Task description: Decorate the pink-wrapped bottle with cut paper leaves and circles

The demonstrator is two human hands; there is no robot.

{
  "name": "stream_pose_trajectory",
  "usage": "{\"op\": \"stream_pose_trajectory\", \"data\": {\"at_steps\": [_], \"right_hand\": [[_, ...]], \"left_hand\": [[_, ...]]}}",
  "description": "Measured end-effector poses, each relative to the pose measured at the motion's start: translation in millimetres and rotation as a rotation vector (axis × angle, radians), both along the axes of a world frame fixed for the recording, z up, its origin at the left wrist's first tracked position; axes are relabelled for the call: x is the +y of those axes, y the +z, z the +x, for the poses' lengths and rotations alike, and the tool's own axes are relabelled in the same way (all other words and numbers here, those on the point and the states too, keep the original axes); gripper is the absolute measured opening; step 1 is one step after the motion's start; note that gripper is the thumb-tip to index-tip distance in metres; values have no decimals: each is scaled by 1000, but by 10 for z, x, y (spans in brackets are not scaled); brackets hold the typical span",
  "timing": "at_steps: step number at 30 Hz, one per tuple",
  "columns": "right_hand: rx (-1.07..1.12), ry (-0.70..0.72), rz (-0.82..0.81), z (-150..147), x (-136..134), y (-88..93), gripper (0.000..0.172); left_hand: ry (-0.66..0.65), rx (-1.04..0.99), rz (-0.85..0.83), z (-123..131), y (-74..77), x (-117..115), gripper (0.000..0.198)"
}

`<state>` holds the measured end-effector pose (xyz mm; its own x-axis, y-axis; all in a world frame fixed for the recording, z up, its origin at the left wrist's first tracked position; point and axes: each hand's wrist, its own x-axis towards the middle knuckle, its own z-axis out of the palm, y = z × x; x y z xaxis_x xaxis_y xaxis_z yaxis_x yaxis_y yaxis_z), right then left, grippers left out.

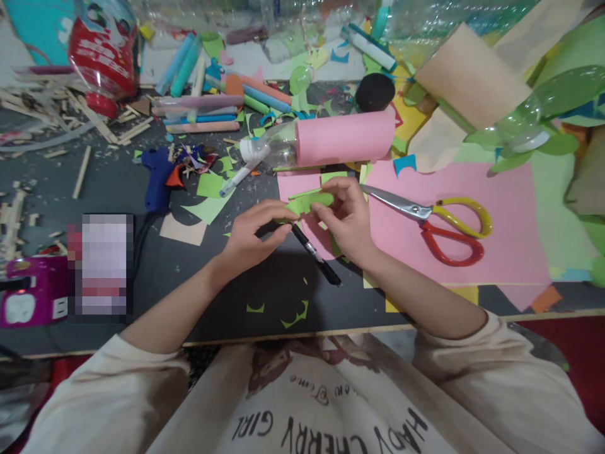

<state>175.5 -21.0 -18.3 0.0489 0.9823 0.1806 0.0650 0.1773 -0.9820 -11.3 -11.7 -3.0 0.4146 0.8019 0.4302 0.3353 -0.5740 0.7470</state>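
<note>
Both my hands hold a small light-green paper piece over the dark table. My left hand pinches its left end with curled fingers. My right hand grips its right end between thumb and fingers. A black pen lies on the table just under and between the hands. A sheet of pink paper lies under my right hand, with red-and-yellow-handled scissors resting on it.
A plastic bottle wrapped in pink paper lies behind the hands. A blue glue gun sits to the left among paper scraps. Foam sticks, wooden sticks, a red-labelled bottle and a green bottle crowd the back.
</note>
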Motion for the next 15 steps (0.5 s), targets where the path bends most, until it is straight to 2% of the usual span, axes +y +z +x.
{"op": "stream_pose_trajectory", "data": {"at_steps": [4, 10, 15], "right_hand": [[12, 95, -59, 11, 5, -33, 45], [-75, 154, -28, 23, -8, 17, 31], [-91, 187, -61, 29, -9, 52, 31]], "left_hand": [[-36, 3, -26, -27, 28, -7, 12], [-121, 31, -94, -58, 66, -6, 24], [-140, 62, -134, -64, 91, -3, 32]]}}
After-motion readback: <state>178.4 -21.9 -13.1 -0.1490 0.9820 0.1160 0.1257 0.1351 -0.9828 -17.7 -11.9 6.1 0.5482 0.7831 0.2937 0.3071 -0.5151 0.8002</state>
